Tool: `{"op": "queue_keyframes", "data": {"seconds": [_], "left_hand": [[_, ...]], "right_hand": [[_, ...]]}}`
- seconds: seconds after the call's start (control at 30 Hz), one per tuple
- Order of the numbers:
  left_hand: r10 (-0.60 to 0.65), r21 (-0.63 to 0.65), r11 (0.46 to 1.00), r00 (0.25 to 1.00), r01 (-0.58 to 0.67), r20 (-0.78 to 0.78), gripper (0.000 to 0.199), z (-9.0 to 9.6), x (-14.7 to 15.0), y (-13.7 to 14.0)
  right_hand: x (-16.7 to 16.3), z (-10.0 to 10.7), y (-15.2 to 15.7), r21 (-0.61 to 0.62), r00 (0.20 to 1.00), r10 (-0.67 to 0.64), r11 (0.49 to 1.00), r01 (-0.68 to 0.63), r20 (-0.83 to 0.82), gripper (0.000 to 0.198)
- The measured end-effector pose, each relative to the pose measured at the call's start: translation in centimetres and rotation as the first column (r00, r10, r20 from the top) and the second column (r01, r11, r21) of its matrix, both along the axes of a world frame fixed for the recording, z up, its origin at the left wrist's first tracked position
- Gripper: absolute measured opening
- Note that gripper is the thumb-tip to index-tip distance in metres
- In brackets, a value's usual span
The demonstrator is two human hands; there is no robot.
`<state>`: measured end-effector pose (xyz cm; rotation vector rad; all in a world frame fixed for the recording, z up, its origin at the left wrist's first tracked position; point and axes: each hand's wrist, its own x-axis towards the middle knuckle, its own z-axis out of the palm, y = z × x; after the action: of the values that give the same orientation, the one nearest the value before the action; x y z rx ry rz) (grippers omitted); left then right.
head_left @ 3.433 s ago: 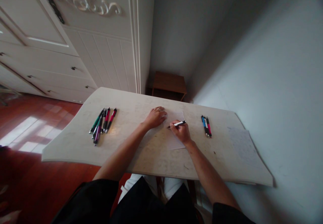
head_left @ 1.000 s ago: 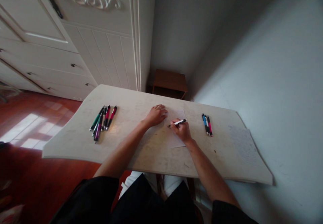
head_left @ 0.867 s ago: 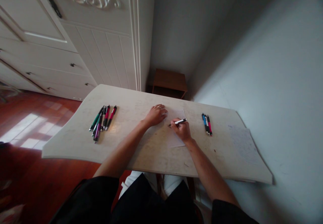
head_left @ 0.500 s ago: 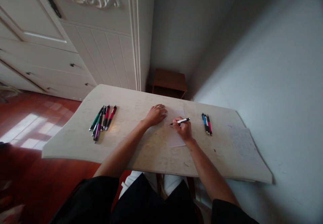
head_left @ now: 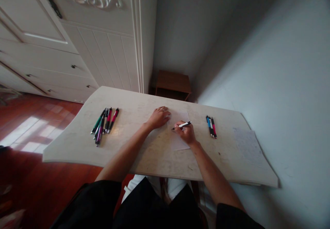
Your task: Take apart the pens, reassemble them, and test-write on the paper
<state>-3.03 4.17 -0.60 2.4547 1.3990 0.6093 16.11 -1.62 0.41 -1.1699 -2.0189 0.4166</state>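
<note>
A white pen with black ends (head_left: 185, 124) is gripped in my right hand (head_left: 187, 133), its tip pointing left and down at the left side of a pale sheet of paper (head_left: 180, 143). That hand rests on the sheet and covers its middle. My left hand (head_left: 159, 117) lies flat, fingers stretched out, with the fingertips at the sheet's left edge; a ring shows on one finger. Any writing on the sheet is too faint to read.
The paper lies on a worn white table (head_left: 144, 153). Several green, red and purple pens (head_left: 105, 122) form a loose pile on the left. To the right are blue, white and pink pens (head_left: 211, 127) and a written sheet (head_left: 248, 145) near the wall. A brown wooden stand (head_left: 173, 81) stands behind.
My right hand and the pen have shifted slightly to the left and down across the sheet. My left hand has stayed in place.
</note>
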Motion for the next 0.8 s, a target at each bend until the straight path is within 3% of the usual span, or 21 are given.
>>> {"op": "queue_keyframes", "data": {"seconds": [0.2, 0.8], "left_hand": [[0.001, 0.009, 1.000, 1.000, 0.000, -0.018, 0.030, 0.03, 0.02, 0.03], [-0.001, 0.004, 1.000, 1.000, 0.001, -0.027, 0.030, 0.15, 0.08, 0.06]], "right_hand": [[-0.10, -0.08, -0.08, -0.033, 0.999, 0.047, 0.998, -0.047, 0.016, 0.027], [0.00, -0.15, 0.20, 0.085, 0.999, -0.052, 0.995, 0.051, 0.010, 0.026]]}}
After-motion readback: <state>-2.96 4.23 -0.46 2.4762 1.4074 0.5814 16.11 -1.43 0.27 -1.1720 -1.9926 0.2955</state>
